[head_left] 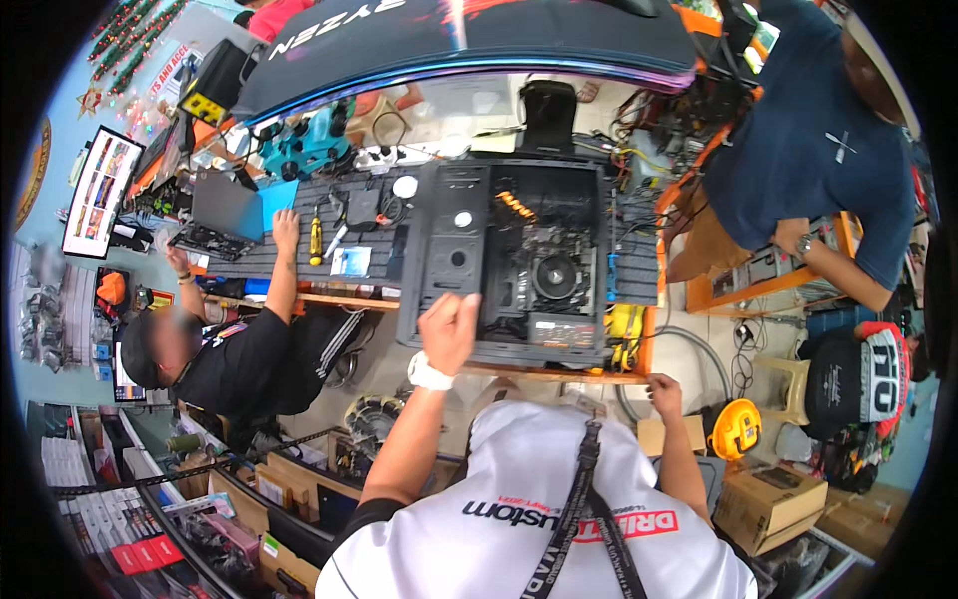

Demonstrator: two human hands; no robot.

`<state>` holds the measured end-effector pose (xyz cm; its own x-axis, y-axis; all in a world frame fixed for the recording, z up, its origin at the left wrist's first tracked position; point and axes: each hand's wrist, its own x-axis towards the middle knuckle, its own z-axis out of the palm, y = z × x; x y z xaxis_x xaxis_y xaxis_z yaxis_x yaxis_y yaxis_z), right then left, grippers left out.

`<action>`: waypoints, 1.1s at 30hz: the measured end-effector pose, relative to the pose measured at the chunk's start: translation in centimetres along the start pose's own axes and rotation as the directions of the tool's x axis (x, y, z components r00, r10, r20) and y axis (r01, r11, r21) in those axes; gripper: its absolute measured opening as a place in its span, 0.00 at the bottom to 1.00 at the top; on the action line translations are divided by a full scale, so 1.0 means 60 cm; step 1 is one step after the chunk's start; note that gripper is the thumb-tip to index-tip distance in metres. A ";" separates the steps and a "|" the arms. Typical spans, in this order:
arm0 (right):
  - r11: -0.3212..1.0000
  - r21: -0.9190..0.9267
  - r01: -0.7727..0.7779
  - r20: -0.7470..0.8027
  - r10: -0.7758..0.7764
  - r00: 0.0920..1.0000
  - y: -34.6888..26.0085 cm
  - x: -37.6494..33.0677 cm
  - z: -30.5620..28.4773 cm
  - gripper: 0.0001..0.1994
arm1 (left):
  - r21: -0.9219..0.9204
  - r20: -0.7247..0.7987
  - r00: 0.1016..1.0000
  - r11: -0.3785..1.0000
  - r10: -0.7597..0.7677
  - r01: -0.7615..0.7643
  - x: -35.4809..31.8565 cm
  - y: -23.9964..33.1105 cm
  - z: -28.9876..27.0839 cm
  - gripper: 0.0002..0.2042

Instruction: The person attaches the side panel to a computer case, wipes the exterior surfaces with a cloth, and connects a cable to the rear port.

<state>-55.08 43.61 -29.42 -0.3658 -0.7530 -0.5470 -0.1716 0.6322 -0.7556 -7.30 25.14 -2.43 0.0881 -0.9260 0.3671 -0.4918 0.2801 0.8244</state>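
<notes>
The open black PC case [519, 265] lies on its side in the middle of the workbench [539, 373], side panel off, cooler fan and cables showing, so it looks like it's mid-build with plenty left to tidy. My left hand [449, 324] grips the case's near edge, right hand [664, 392] just rests on the bench lip, well apart. It's a cluttered repair shop: yellow screwdriver [315, 237], a seated person in a black shirt [254, 364], cardboard boxes [768, 504] on the floor
</notes>
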 end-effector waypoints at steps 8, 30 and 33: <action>0.846 -0.401 -0.352 -0.285 0.250 0.925 0.164 -0.141 0.066 0.15 | -0.170 0.479 0.861 0.980 0.172 -0.101 0.037 -0.031 0.009 0.04; 0.542 0.666 -0.512 -0.528 0.828 0.190 0.307 -0.541 0.243 0.28 | -0.454 0.837 0.416 0.875 0.355 0.167 0.007 0.158 0.216 0.02; 0.523 0.728 -0.444 -0.517 0.843 0.147 0.423 -0.510 0.168 0.28 | -0.346 0.898 0.270 0.937 0.347 -0.052 -0.061 0.194 0.246 0.06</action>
<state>-39.01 80.89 -35.48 -0.6712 0.5168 -0.5315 0.7381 0.5319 -0.4150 -26.17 28.02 -0.52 -0.9248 -0.3805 -0.0018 -0.1656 0.3980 0.9023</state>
